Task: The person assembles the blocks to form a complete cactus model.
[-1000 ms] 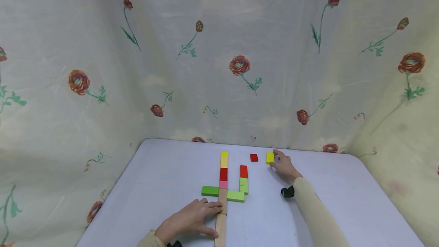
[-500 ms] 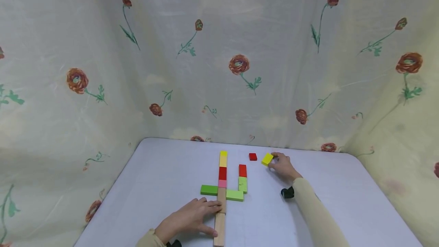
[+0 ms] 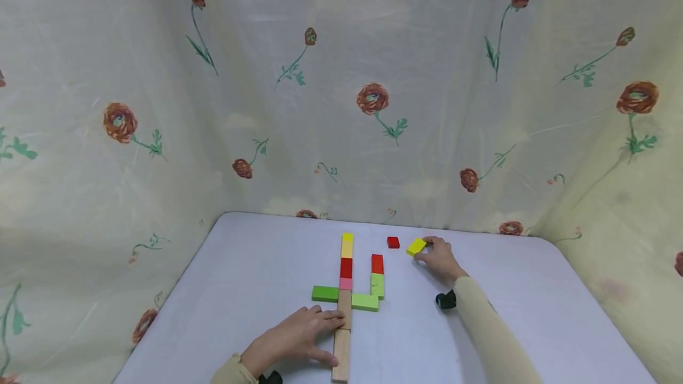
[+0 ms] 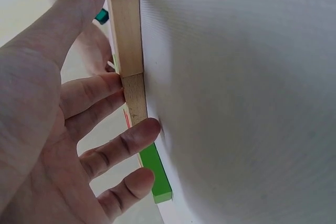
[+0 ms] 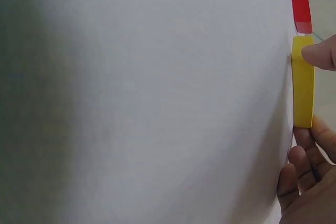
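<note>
My right hand (image 3: 441, 259) pinches a yellow block (image 3: 415, 247) at the far right of the table, thumb on one end and fingers at the other in the right wrist view. That block lies slanted on the white cloth, near a small red block (image 3: 393, 242). My left hand (image 3: 296, 336) rests beside a column of blocks with its fingers extended. Fingertips touch the upper plain wooden block (image 3: 344, 308), and the thumb lies against the lower wooden block (image 3: 341, 354). In the left wrist view the fingers are spread along the wood, near a green block (image 4: 156, 174).
Beyond the wood, the column continues with pink (image 3: 345, 284), dark red (image 3: 346, 268) and yellow-tipped pale blocks (image 3: 347, 246). Green blocks branch off both sides; the right branch turns up to a red block (image 3: 377, 264). A flowered curtain (image 3: 341, 135) hangs behind the table.
The yellow block has turned from straight to slanted and shifted slightly left in my right hand. My left hand stays in place on the wooden blocks.
</note>
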Available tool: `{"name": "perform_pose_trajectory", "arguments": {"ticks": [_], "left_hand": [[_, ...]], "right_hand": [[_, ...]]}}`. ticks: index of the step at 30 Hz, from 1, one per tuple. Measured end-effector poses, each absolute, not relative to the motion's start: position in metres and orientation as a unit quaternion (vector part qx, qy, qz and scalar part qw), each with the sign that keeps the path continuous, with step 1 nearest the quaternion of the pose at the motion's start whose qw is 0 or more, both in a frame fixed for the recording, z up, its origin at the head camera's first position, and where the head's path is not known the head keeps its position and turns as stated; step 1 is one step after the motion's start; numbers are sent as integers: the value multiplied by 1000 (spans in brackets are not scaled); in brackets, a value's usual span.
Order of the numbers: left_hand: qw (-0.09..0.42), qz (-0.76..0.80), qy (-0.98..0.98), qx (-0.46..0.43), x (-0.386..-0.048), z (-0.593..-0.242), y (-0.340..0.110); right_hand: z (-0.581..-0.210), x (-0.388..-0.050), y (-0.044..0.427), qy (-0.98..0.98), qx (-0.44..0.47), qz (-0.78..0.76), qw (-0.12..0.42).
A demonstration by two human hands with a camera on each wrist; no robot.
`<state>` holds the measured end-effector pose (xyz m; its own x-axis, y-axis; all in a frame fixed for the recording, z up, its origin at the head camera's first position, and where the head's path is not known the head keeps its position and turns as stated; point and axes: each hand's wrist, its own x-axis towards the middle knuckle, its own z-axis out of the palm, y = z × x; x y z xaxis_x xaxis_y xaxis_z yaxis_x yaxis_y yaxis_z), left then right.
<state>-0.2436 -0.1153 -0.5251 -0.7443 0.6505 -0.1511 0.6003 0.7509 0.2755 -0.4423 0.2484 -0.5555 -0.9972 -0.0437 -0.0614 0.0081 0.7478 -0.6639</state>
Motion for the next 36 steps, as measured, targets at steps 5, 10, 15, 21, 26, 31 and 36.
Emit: {"name": "perform_pose_trajectory", "arguments": {"ticks": [5,10,15,21,26,31,36], "left_hand": [[121,106,929,334,-244,-525,-115],[129,112,929,327,-244,-525,-115],[130,112,930,324,-244,-524,-115],[130,111,929,328,-243,-524,-114],[127,115,928,330,-244,-526,-115],[125,117,928,332,-244,-527,-115],[121,117,927,335,-244,-528,-116]], "right_hand": [[-554,-443,248,928,5,-371,38],[-545,-441,241,918,0,-395,31],[-530,-437,226,911,-3,-411,12],[-519,-431,202,906,-21,-422,-5],[-511,-426,180,905,-56,-422,-18],[-505,-418,156,907,-85,-413,-17],[-502,-408,130,905,-123,-408,-1]]}}
